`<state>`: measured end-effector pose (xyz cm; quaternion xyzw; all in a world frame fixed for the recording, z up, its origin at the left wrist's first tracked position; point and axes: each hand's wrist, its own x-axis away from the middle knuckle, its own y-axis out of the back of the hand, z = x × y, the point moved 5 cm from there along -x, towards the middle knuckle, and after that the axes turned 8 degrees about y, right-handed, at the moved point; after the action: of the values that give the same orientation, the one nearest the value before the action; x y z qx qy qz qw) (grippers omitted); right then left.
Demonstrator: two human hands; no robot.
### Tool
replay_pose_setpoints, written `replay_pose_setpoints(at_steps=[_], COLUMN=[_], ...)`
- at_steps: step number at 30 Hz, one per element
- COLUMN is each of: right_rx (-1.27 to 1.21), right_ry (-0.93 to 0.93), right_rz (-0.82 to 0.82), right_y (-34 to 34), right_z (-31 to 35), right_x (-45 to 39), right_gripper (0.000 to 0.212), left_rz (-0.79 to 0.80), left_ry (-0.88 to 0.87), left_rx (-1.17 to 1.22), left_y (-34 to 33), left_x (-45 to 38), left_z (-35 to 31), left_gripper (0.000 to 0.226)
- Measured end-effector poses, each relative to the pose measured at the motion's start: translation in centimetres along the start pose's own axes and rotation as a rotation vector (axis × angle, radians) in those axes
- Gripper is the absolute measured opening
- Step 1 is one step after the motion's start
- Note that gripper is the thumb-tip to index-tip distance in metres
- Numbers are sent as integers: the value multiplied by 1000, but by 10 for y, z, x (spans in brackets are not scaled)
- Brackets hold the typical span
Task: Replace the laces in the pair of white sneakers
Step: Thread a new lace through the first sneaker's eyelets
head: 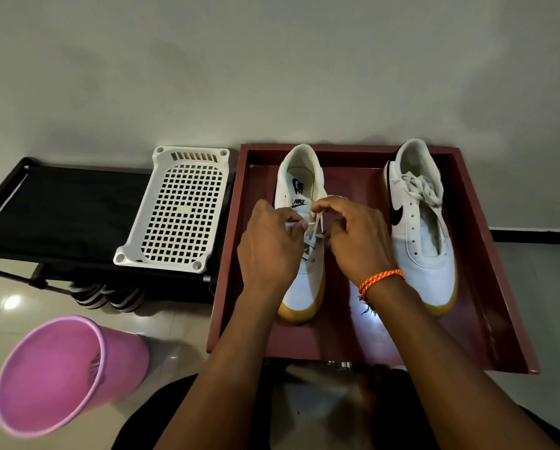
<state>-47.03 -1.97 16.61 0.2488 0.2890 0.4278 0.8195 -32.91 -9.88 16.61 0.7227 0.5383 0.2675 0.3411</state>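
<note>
Two white sneakers with yellowish soles stand toes-toward-the-camera in a dark red tray (pixel 486 254) at centre right of the frame. Both hands work over the left sneaker (pixel 299 190) — the left hand (pixel 267 245) has thumb and forefinger pinched on a white lace (pixel 316 227) at the eyelets, and the right hand (pixel 353 235), fingers curled, pinches the same lace just above the tongue. An orange cord bracelet (pixel 380 280) circles the right wrist. The right sneaker (pixel 421 241) sits well apart near the tray's right wall, its lower eyelets bare and its lace (pixel 421 186) bunched loosely at the top of the opening. Left of the tray, a white perforated basket (pixel 178 209) lies on a black fabric rack (pixel 61 209). A pink bucket (pixel 64 371) stands on the glossy floor at lower left.
</note>
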Motion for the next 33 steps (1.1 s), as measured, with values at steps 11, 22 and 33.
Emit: replay_pose_setpoints(at_steps=[11, 22, 33], right_rx=[-52, -95, -28], right_ry=[14, 31, 28], right_rz=[96, 134, -3], right_y=[-8, -10, -12], right_z=[-7, -5, -11], right_x=[3, 3, 1], right_gripper=[62, 60, 16], left_rz=[-9, 91, 262], left_ry=[59, 87, 90], left_rx=[103, 296, 374], left_y=[-8, -15, -15], left_x=[-3, -4, -11], left_z=[6, 10, 12], left_gripper=[8, 10, 14])
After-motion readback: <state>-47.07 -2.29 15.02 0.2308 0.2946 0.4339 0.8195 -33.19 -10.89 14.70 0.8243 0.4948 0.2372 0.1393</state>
